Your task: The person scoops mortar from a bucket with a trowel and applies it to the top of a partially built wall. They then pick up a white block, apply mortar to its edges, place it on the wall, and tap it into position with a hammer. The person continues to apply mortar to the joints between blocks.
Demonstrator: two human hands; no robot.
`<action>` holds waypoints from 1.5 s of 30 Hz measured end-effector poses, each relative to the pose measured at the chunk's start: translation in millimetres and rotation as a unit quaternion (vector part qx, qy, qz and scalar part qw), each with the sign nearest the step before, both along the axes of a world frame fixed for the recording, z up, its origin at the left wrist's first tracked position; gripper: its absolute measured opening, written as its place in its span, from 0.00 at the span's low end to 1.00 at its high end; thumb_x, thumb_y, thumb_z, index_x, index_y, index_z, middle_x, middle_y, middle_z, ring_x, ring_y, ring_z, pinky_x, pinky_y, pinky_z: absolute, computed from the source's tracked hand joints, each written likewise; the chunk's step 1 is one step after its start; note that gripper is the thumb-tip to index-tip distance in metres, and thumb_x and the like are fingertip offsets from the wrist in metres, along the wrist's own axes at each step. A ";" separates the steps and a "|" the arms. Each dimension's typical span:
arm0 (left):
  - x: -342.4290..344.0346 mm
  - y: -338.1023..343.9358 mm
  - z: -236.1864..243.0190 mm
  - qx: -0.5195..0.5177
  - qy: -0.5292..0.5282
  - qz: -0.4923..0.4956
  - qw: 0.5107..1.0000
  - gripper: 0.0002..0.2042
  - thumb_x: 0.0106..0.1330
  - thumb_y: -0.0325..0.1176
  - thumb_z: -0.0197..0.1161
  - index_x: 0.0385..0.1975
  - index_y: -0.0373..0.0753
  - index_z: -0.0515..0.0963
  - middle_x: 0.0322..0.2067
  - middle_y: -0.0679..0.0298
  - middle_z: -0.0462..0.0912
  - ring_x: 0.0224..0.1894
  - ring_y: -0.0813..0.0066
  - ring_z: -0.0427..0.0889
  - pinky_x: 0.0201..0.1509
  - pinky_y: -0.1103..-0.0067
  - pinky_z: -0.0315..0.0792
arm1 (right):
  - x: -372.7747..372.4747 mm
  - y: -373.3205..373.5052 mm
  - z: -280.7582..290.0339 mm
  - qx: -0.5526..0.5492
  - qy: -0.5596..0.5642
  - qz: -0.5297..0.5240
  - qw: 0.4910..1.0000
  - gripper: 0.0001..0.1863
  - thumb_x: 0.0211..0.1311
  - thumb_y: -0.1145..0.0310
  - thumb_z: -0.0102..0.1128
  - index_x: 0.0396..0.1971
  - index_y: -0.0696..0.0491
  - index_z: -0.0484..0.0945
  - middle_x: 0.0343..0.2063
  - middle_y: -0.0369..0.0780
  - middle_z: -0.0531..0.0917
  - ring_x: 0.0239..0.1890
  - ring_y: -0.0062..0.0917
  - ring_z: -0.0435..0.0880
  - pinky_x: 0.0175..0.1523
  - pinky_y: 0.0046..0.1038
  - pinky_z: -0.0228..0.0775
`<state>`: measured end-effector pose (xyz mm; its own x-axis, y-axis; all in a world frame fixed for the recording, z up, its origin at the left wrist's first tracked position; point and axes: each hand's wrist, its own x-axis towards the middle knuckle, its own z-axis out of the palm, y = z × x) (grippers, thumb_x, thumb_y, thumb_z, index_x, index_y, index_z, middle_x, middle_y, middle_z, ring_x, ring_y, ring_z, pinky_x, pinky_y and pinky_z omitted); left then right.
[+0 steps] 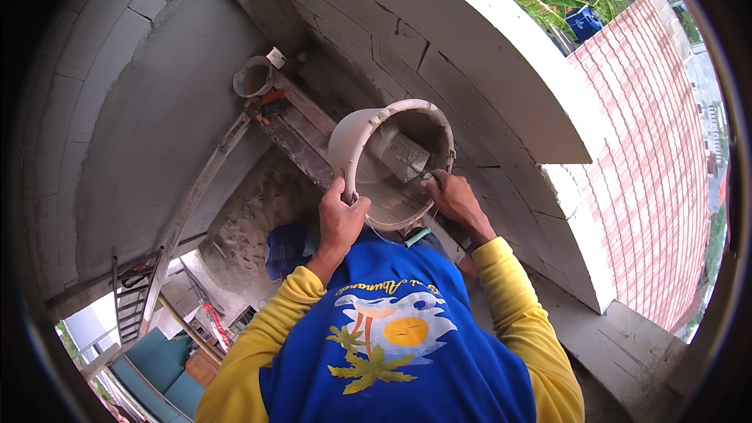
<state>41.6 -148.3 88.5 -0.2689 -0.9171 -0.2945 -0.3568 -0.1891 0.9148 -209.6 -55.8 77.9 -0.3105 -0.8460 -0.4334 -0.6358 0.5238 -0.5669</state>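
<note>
The left hand's (342, 218) fingers grip the tilted bucket's (350, 139) rim; the right hand's (458, 202) close on a trowel (406, 157), blade inside. Scraping seems in hand; the next move calls for a steady bucket. Beyond, planks (300, 135) reach toward another pail (243, 83).

At centre the bucket (345, 145) looks matt, its rim (383, 114) rough (the trowel (405, 158) inside is dull metal); at bottom, the shirt (399, 337) is smooth cloth

Tilted, grey-smeared bucket (349, 143), trowel (405, 158) inside
</note>
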 end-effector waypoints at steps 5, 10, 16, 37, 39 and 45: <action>-32.2 1.5 -7.2 0.124 0.087 -0.012 0.988 0.10 0.61 0.17 0.63 0.40 0.36 0.76 0.31 0.71 0.77 0.30 0.86 0.73 0.32 0.81 0.71 | -21.4 69.7 37.8 -0.074 -0.060 -0.095 0.991 0.24 0.72 0.51 0.64 0.51 0.59 0.85 0.38 0.56 0.89 0.44 0.54 0.88 0.52 0.48 0.78; -67.3 28.6 -31.4 0.208 0.127 -0.032 0.969 0.15 0.62 0.18 0.61 0.49 0.34 0.75 0.42 0.59 0.83 0.38 0.70 0.87 0.40 0.68 0.89 | -42.8 150.6 47.6 -0.069 -0.037 -0.177 0.981 0.25 0.70 0.49 0.68 0.46 0.60 0.86 0.31 0.55 0.88 0.37 0.52 0.88 0.46 0.44 0.79; -110.0 88.1 -7.0 0.302 0.123 -0.042 0.944 0.14 0.62 0.20 0.61 0.48 0.34 0.74 0.40 0.59 0.81 0.38 0.65 0.87 0.42 0.59 0.90 | -53.1 269.7 37.0 -0.066 -0.035 -0.285 0.956 0.25 0.70 0.49 0.69 0.49 0.59 0.86 0.29 0.49 0.88 0.32 0.39 0.89 0.44 0.37 0.79; -127.4 163.3 -24.8 0.360 0.080 -0.048 0.928 0.22 0.63 0.21 0.62 0.59 0.37 0.71 0.54 0.51 0.79 0.55 0.51 0.84 0.54 0.47 0.85 | -215.0 354.9 63.7 -0.114 0.409 -0.258 0.868 0.19 0.67 0.60 0.69 0.57 0.46 0.85 0.45 0.38 0.83 0.46 0.36 0.86 0.50 0.39 0.80; -120.3 158.5 -25.8 0.353 0.086 -0.023 0.931 0.21 0.63 0.21 0.62 0.58 0.37 0.72 0.53 0.52 0.79 0.54 0.53 0.84 0.52 0.49 0.86 | -223.1 367.5 61.4 -0.115 0.422 -0.241 0.866 0.19 0.67 0.61 0.69 0.57 0.45 0.84 0.46 0.38 0.83 0.47 0.36 0.85 0.52 0.39 0.79; -106.3 153.4 -31.5 0.324 0.097 0.033 0.940 0.24 0.62 0.20 0.62 0.59 0.37 0.71 0.55 0.53 0.77 0.56 0.51 0.83 0.55 0.43 0.85 | -230.0 428.6 54.7 -0.070 0.469 -0.224 0.851 0.22 0.63 0.63 0.73 0.58 0.43 0.85 0.44 0.36 0.82 0.46 0.33 0.84 0.52 0.37 0.73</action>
<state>-64.7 5.1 56.9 -0.3238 -0.5780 -0.7491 -0.1632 -0.7457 0.6459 -439.6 372.8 132.6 -0.7700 -0.5741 0.2786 -0.5968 0.8023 0.0038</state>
